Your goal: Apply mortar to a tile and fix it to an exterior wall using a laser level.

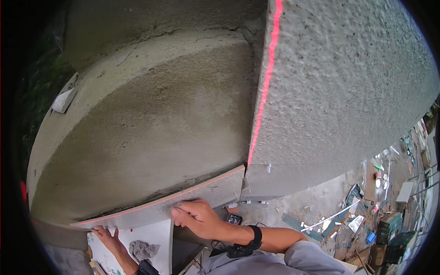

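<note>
A long, narrow grey tile (214, 189) stands against the lower part of the cement-coated wall (151, 133), with a dark gap behind its top edge. A red laser line runs along that top edge. My right hand (196, 219) is closed in a fist, its knuckles at the tile's face; I see nothing in it. My left hand (108, 239) reaches up to the tile's lower left edge, fingers spread, tips at the edge. To the right, a large rough-textured grey tile (339, 87) covers the adjoining face, with a red laser line down its left side.
A small pale spacer (269, 168) sticks out at the large tile's lower joint. Below my left hand, a crumpled grey cloth (144, 250) lies on a white board (160, 236). Debris, a dark green crate (389, 227) and a blue cup-like object (370, 237) lie at lower right.
</note>
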Motion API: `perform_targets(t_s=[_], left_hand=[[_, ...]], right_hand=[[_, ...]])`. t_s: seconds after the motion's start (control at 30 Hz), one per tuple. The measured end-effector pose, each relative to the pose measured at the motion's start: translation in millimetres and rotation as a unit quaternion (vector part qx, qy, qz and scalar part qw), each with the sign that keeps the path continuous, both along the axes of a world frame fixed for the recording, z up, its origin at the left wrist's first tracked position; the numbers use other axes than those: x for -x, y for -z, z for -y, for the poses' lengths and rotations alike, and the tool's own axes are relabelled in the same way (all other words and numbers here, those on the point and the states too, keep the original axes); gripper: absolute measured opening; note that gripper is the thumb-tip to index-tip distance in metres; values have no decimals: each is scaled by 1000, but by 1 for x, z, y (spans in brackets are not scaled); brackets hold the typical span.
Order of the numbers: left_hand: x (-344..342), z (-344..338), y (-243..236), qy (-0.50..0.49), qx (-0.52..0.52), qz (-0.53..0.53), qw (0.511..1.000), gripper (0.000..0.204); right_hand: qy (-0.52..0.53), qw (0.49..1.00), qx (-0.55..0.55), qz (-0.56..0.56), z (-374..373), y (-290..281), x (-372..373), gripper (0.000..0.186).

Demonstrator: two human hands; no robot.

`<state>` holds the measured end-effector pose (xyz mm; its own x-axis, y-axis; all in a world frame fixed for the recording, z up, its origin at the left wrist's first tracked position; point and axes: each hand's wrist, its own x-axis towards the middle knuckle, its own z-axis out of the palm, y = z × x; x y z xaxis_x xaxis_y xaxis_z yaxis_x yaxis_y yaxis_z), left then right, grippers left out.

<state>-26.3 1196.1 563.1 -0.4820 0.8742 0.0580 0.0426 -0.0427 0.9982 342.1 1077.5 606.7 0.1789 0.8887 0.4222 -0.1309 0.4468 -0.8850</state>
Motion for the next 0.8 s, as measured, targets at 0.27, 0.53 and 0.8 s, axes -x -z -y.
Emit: perform_targets(t_s=[0.27,0.53,0.8], left_hand=[[3,4,4,2,-4,-7,1000,98],[-13,23,-34,-28,-58,-75,995,97],[-93,35,-157,-96,-218,-594,768,100]], right_hand=[[-24,996,64,-58,0,4,8,28],[23,996,63,53,32,10,-6,21],[59,929,109,348,137,85,-12,21]])
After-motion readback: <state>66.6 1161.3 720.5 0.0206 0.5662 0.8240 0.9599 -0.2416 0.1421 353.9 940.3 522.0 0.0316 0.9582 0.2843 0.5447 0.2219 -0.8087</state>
